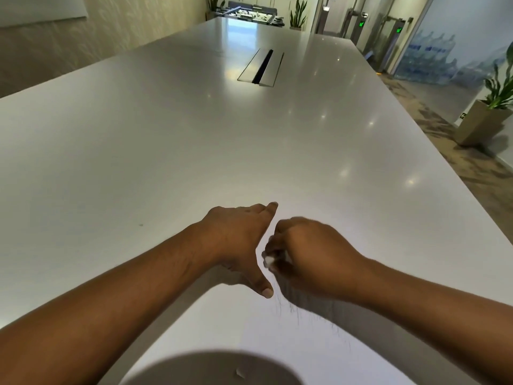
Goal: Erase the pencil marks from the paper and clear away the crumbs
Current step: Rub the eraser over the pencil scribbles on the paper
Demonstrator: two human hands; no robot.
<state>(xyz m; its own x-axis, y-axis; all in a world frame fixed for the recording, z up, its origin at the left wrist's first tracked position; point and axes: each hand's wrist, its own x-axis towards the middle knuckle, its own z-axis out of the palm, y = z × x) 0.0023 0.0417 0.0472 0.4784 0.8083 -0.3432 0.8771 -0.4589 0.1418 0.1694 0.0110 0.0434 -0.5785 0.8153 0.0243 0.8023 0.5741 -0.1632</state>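
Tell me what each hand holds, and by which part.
The right hand grips a small white eraser; its grip hides all but one blurred end. The left hand holds nothing: it rests open on the paper.

- You are at a long white tabletop (pixel 166 134) of the sort found in an office meeting room, with a metal cable hatch (pixel 261 68) sunk into its middle.
- At upper left, a whiteboard (pixel 41 8) hangs on the wall.
- At upper right stand access gates (pixel 394 31) with green lights, and stacked water bottles (pixel 433 56) behind glass.
- A foosball table (pixel 254 15) sits at top centre, and a potted plant (pixel 488 115) stands on carpet at the right edge.
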